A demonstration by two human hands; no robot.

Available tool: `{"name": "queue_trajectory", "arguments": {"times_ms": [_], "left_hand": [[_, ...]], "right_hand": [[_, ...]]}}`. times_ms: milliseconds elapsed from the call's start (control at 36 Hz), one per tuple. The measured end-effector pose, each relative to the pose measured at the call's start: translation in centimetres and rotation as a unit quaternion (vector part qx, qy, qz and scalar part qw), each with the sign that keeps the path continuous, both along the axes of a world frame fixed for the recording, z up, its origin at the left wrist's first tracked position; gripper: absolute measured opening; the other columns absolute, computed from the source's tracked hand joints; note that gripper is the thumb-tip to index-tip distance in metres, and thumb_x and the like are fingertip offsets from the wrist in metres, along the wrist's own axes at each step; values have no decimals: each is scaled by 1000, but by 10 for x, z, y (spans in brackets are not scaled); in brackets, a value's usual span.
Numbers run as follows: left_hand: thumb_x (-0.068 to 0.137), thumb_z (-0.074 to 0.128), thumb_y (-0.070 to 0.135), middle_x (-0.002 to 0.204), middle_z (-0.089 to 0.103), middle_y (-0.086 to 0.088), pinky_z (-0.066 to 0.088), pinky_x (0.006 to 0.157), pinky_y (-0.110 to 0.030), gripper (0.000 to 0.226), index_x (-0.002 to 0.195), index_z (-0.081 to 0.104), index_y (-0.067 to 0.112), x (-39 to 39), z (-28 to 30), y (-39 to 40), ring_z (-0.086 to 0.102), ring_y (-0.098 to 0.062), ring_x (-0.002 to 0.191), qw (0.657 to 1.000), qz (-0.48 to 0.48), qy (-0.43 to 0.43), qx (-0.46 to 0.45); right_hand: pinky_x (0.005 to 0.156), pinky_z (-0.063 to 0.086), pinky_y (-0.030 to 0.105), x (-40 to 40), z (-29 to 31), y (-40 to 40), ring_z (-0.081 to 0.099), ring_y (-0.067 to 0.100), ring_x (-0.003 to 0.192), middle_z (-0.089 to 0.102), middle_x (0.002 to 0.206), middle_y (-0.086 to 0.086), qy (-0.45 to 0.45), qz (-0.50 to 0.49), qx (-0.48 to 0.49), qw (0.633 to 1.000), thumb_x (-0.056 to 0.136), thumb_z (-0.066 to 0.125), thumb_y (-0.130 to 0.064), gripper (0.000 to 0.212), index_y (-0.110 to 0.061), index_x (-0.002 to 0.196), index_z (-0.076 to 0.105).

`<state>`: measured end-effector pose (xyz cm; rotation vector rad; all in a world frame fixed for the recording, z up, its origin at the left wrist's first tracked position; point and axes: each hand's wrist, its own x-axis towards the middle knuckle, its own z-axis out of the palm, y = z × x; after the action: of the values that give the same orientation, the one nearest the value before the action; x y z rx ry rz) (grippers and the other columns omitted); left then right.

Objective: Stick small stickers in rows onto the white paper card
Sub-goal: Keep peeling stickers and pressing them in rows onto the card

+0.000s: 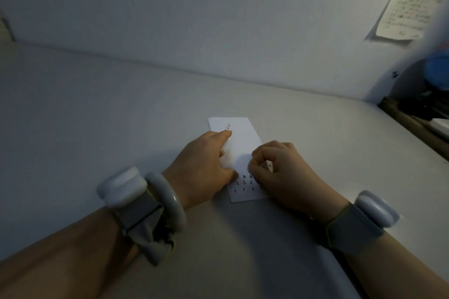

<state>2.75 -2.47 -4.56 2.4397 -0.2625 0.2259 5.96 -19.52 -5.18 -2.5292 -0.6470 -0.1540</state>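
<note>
Right hand (279, 172), fingers curled, fingertips pinching at the stickers (244, 183) near the white paper card (243, 143)'s near end, prob. peeling or pressing one; too dim to tell. Left hand (204, 167) lies flat, pinning the card mid-worktop (97, 116), forefinger stretched toward far-end marks. Next: steady placement, keeping rows aligned.

A pale grey-white bench (102, 109) fills the lower and middle frame in dim light. Behind it a plain whitish wall (194, 19) spans the top. At upper right a handwritten paper note (403, 19) hangs on the wall, one edge curling away. At the far right edge sit blurred dark clutter (427, 107) and something blue (437, 73).
</note>
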Motion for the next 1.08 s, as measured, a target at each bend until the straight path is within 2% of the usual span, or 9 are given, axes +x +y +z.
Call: {"name": "queue_trajectory", "arguments": {"times_ms": [83,194,500,583,722,833,944,1000,1083], "left_hand": [[82,67,29,133,46,2,34,91,-16,76,145,24,22,1,-1,0,49,-8,110,1000,1,3,4],[82,67,30,133,45,2,33,90,-15,77,145,24,22,2,-1,0,48,-8,109,1000,0,9,10],[83,66,30,132,45,2,32,90,-15,75,145,24,22,1,-1,0,46,-7,109,1000,-5,23,10],[84,65,30,133,44,3,33,90,-16,75,145,23,22,0,0,1,46,-8,111,1000,-5,29,9],[83,67,29,130,45,1,35,93,-19,76,145,24,21,0,2,0,47,-9,111,999,-5,35,7],[83,66,29,131,45,1,35,92,-18,76,145,23,21,-1,2,0,47,-10,113,999,-6,42,1],[83,66,30,130,45,2,34,92,-18,76,145,23,22,0,0,0,46,-9,112,999,-5,38,1],[84,65,30,131,45,3,33,91,-17,76,146,22,22,0,0,0,45,-8,112,999,-5,38,1],[84,65,30,131,44,3,33,90,-16,76,146,22,22,0,1,0,45,-7,110,999,-7,38,-3]], "right_hand": [[83,32,26,-1,0,1,36,12,106,56,103,-7,-14,-1,-15,1000,87,55,-21,10,-18,81,62],[80,31,25,-1,1,3,36,13,104,55,99,-8,-11,-11,-22,1000,86,55,-22,9,-21,79,60],[94,32,33,0,9,6,33,18,113,48,110,-6,70,-68,-33,995,84,57,-28,5,-23,83,59],[95,34,36,2,11,4,35,20,113,46,111,-4,91,-96,-35,991,81,62,-33,13,-22,87,57],[97,37,42,3,12,3,39,20,110,47,108,-4,97,-110,-16,989,82,62,-33,12,-23,85,56],[92,43,47,4,10,2,49,26,102,47,95,-8,94,-107,15,990,81,61,-29,9,-27,76,54],[96,38,40,5,8,2,41,19,108,45,102,-9,89,-109,-2,990,80,61,-40,14,-27,80,56],[91,31,34,4,7,2,34,15,109,41,105,-10,82,-112,-28,990,77,63,-49,24,-28,84,53],[86,27,33,5,8,3,33,16,111,39,105,-10,79,-115,-38,990,78,63,-49,25,-29,87,52]]}}
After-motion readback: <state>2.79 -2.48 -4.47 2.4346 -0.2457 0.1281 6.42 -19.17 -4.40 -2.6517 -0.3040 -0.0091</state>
